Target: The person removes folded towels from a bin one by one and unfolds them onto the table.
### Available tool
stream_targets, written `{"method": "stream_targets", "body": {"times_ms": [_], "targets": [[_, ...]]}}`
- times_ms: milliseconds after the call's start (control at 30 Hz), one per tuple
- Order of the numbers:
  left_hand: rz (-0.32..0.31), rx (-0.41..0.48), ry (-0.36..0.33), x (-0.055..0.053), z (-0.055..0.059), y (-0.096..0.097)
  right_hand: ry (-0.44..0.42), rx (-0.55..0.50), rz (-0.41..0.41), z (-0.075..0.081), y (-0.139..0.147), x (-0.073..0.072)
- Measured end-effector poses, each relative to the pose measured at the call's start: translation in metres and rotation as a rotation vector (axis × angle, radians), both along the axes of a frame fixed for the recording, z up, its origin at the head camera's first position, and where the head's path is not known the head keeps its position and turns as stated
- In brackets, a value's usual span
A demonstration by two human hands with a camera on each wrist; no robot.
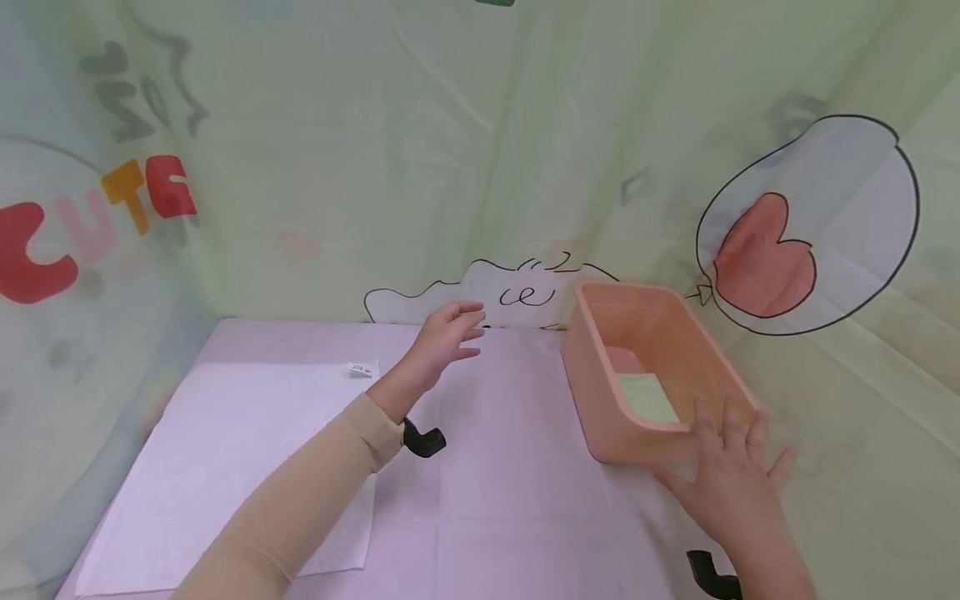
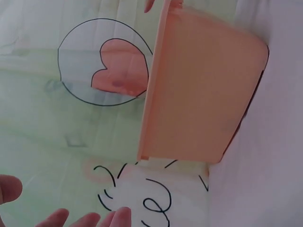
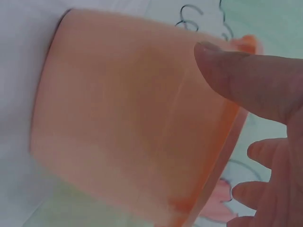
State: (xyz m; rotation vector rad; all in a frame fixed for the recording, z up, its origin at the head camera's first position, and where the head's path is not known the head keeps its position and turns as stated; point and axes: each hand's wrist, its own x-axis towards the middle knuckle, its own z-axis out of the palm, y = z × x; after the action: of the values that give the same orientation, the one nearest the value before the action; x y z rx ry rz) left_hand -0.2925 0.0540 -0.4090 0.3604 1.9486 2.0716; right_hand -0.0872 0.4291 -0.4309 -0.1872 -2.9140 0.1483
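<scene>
A peach-orange plastic bin point(image 1: 637, 446) stands upright at the right of the table. Inside it lies a flat pale green piece point(image 1: 647, 397). My right hand point(image 1: 731, 487), slightly blurred, is at the bin's near end with fingers spread over the rim. The right wrist view has the thumb point(image 3: 246, 78) in front of the outer wall point(image 3: 113, 109) and the other fingers beyond the rim. Left of the bin, my left hand point(image 1: 441, 346) hovers over the table, fingers loosely bent and holding nothing. Fingertips point(image 2: 122, 218) of that hand show at the bottom of the left wrist view.
A white cloth point(image 1: 225, 467) with a small tag point(image 1: 363, 369) is spread over the table's left side. Pale lilac covering point(image 1: 510, 483) lies under everything. Printed green curtains point(image 1: 420, 167) hang behind and at both sides, close against the bin's right.
</scene>
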Motion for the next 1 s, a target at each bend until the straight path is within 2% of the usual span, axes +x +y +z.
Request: {"method": "stream_targets", "body": {"times_ms": [167,367,467,600,733,933,1000], "targets": [[-0.061,0.095,-0.077,0.003,0.006,0.015,-0.024,0.012,0.017,-0.009,0.031,-0.002],[-0.123,0.181,-0.133,0.006,0.007,0.023,0.048,0.024,0.085,-0.024,0.060,-0.006],[-0.137,0.190,-0.148,0.007,0.005,0.023,0.117,0.031,0.126,-0.028,0.067,-0.010],[-0.141,0.202,-0.160,0.007,0.005,0.023,0.285,0.056,0.234,-0.030,0.075,-0.020],[-0.142,0.203,-0.167,0.007,0.004,0.023,0.406,0.073,0.279,-0.032,0.082,-0.030],[-0.137,0.196,-0.175,0.005,0.001,0.023,0.352,0.048,0.215,-0.035,0.083,-0.035],[-0.128,0.206,-0.175,0.004,0.001,0.024,0.353,0.046,0.218,-0.036,0.082,-0.037]]}}
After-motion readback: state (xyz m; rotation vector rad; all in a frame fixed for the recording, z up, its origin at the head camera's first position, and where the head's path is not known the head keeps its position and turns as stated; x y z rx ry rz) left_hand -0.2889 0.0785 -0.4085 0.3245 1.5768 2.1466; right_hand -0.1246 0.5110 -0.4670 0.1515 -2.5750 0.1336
